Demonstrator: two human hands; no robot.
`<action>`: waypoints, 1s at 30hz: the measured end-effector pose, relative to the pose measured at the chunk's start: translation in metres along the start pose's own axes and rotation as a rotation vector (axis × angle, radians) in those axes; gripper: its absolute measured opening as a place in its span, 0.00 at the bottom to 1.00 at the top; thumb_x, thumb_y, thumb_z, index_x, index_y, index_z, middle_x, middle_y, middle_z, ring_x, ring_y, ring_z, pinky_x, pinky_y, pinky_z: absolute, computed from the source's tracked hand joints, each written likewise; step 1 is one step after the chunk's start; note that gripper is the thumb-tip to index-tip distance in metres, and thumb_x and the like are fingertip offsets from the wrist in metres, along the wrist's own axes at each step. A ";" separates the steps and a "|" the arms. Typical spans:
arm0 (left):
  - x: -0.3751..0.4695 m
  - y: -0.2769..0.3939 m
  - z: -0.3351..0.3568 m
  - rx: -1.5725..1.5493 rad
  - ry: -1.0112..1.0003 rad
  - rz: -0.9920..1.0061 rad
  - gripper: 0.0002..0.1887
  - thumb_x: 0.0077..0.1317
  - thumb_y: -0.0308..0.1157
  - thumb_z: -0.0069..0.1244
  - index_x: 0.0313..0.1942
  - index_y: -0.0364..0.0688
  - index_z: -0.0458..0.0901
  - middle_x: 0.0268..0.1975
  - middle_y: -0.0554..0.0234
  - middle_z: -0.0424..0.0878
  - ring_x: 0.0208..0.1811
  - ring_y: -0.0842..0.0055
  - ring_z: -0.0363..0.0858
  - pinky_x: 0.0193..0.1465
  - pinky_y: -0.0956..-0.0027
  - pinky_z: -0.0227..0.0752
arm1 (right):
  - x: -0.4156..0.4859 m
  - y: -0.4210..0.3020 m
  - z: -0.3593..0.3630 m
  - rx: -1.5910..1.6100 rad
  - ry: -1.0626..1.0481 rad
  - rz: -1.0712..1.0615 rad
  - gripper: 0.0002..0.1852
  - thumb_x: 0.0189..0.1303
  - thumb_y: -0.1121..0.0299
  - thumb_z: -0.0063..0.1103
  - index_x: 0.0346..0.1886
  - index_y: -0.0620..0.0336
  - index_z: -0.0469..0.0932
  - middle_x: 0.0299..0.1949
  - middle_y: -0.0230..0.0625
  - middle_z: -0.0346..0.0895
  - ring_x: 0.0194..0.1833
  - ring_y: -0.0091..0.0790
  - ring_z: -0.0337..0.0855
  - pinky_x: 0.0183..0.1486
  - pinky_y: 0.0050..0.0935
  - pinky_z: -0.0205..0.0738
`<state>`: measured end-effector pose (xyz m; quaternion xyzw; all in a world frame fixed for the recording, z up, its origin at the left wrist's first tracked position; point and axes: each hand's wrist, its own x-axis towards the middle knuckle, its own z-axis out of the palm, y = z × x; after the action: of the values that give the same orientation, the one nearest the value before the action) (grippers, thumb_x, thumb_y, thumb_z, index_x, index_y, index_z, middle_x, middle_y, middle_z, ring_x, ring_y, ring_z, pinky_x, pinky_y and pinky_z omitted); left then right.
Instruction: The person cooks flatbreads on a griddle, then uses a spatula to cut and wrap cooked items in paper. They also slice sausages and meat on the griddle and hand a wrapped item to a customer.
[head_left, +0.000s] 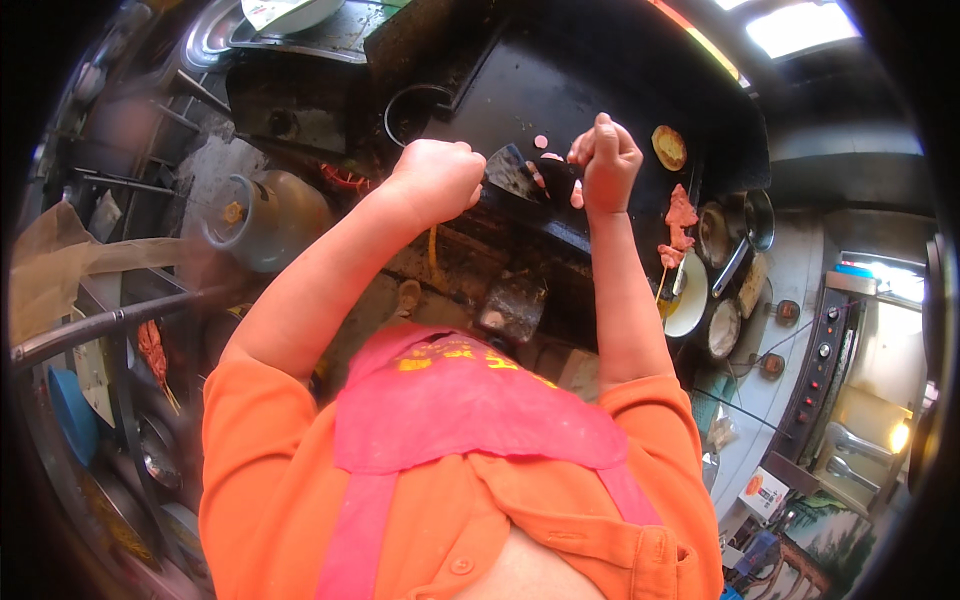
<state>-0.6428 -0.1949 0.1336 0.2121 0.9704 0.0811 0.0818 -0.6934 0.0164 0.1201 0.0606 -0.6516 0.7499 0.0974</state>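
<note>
My left hand (441, 176) is closed in a fist over the griddle's front edge. A metal spatula's broad blade (512, 171) extends from beside that fist, and its handle is hidden by the fingers. My right hand (609, 161) has its fingers curled and thumb pressed in, above the black griddle (540, 82); whatever it may hold is hidden. Pink sausage slices (541, 141) lie between the hands, and a longer pink piece (577, 194) is next to my right wrist. A browned round flatbread (669, 148) rests farther right on the griddle.
Skewered flat meat (680, 217) lies at the griddle's right edge, by a white enamel bowl (686, 296). A small pan (757, 221) and several containers stand beyond. Left are a gas cylinder (274, 217) and a metal rack rail (120, 322). A wire ring (397, 112) borders the griddle.
</note>
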 end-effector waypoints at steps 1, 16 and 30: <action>0.000 0.000 0.000 -0.012 0.022 -0.005 0.08 0.60 0.34 0.52 0.30 0.40 0.86 0.33 0.57 0.86 0.39 0.64 0.86 0.41 0.63 0.79 | 0.000 -0.002 -0.002 0.047 -0.005 -0.044 0.23 0.70 0.68 0.47 0.14 0.59 0.65 0.13 0.31 0.63 0.17 0.25 0.67 0.24 0.26 0.65; -0.025 -0.018 0.005 -0.124 -0.024 -0.114 0.13 0.64 0.41 0.50 0.40 0.43 0.82 0.39 0.57 0.83 0.42 0.60 0.83 0.45 0.60 0.77 | 0.005 -0.014 -0.075 0.025 0.395 -0.150 0.23 0.71 0.67 0.48 0.14 0.58 0.67 0.13 0.31 0.65 0.17 0.25 0.69 0.25 0.26 0.67; -0.062 -0.036 0.041 -0.209 0.254 -0.207 0.16 0.64 0.42 0.53 0.48 0.45 0.80 0.41 0.56 0.81 0.42 0.58 0.83 0.44 0.57 0.77 | -0.052 0.007 -0.158 0.010 0.627 -0.082 0.17 0.76 0.61 0.44 0.30 0.60 0.68 0.26 0.37 0.76 0.31 0.36 0.81 0.42 0.37 0.80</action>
<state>-0.5936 -0.2479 0.0942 0.0896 0.9759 0.1988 -0.0116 -0.6390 0.1683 0.0797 -0.1466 -0.5832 0.7306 0.3234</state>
